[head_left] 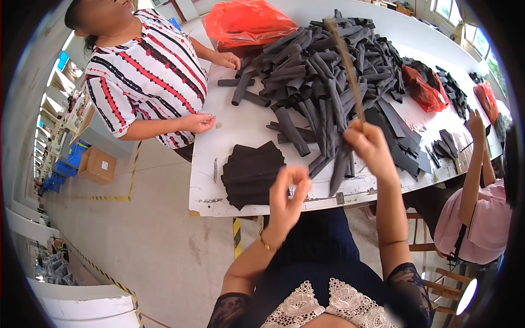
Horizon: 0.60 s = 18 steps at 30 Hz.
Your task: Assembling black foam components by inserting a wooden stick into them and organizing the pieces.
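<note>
Thin brown wooden stick (345,65) is held raised above the white worktable (240,128), slanting up and away from the right hand (369,145); its lower end is pinched between the thumb and fingers of that hand, the hand being closed around it; its upper part is blurred. A dark rolled fabric tube (340,167) hangs just below the right hand, over the table's near edge; whether it is gripped by the hand cannot be told. The left hand (288,194) is raised before the table edge, thumb and forefinger drawn together in a pinch; what lies between them cannot be made out. A large heap of dark rolled fabric tubes (317,71) is spread over the table; a flat stack of black fabric pieces (251,172) lies near the left hand. An orange plastic bag (246,22) rests at the far end. A person in a striped shirt (147,76) stands at the table's left side.
</note>
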### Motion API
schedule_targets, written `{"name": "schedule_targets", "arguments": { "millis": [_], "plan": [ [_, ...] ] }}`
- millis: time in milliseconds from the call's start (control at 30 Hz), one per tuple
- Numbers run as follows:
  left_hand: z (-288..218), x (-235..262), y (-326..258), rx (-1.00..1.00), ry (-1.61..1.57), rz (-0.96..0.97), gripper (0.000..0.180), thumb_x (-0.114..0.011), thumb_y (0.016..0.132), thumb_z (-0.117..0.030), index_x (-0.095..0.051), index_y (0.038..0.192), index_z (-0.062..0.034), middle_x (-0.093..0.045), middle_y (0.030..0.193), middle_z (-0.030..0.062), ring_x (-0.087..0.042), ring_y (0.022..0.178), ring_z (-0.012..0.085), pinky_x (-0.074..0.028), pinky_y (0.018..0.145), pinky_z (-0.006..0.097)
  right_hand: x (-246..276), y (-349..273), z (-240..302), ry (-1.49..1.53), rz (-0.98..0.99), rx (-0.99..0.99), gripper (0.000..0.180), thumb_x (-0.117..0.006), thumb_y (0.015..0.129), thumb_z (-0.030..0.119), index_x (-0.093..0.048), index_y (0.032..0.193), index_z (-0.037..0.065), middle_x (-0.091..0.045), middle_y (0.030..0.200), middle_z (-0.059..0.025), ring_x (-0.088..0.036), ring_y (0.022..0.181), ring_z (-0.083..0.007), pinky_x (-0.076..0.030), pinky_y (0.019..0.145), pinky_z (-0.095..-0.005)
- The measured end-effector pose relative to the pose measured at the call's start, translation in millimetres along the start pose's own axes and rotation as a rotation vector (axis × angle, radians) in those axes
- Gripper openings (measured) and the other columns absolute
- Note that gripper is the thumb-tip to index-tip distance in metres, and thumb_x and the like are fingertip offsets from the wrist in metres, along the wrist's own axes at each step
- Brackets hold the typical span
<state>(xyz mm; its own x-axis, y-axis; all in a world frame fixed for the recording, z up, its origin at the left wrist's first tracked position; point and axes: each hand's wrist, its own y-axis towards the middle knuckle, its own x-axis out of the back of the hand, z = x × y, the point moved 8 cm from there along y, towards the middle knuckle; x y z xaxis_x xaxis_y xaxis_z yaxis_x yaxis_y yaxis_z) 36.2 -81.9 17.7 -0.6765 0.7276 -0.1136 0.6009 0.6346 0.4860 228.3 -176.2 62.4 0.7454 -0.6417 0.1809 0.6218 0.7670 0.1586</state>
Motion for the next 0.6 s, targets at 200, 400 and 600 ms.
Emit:
{"name": "schedule_targets", "arguments": {
  "millis": [200, 400, 600],
  "plan": [
    [39.1, -23.1, 33.4, 0.292, -0.249, 0.117, 0.017, -0.074, 0.087, -0.007, -0.063, 0.098, -0.0009, -0.064, 0.085, -0.0001, -0.058, 0.076, 0.0041, -0.046, 0.067, 0.018, -37.8, -22.0, -5.7, 0.088, 0.161, -0.003, 0.026, -0.065, 0.095, 0.022, -0.056, 0.08, 0.003, -0.049, 0.071, 0.0053, -0.043, 0.068, -0.0037, -0.035, 0.059, -0.0223],
    [66.1, -18.1, 22.2, 0.512, -0.587, 0.013, 0.017, -0.06, 0.099, -0.02, -0.063, 0.096, -0.0031, -0.065, 0.089, 0.0016, -0.061, 0.08, 0.0086, -0.049, 0.068, 0.026, -43.5, -31.3, -55.0, 0.411, 0.143, -0.091, 0.018, -0.068, 0.093, 0.017, -0.053, 0.089, 0.008, -0.045, 0.067, 0.007, -0.04, 0.057, -0.0009, -0.029, 0.049, -0.0193],
    [37.6, -17.7, 38.8, 0.327, -0.226, 0.02, 0.017, -0.062, 0.098, -0.018, -0.06, 0.103, -0.0014, -0.061, 0.101, 0.0048, -0.059, 0.089, 0.01, -0.049, 0.073, 0.025, -45.7, -36.5, -67.9, 0.507, 0.095, -0.16, 0.017, -0.065, 0.096, 0.015, -0.054, 0.084, 0.009, -0.04, 0.063, 0.0069, -0.035, 0.052, -0.0011, -0.025, 0.046, -0.0198]
  ]
}}
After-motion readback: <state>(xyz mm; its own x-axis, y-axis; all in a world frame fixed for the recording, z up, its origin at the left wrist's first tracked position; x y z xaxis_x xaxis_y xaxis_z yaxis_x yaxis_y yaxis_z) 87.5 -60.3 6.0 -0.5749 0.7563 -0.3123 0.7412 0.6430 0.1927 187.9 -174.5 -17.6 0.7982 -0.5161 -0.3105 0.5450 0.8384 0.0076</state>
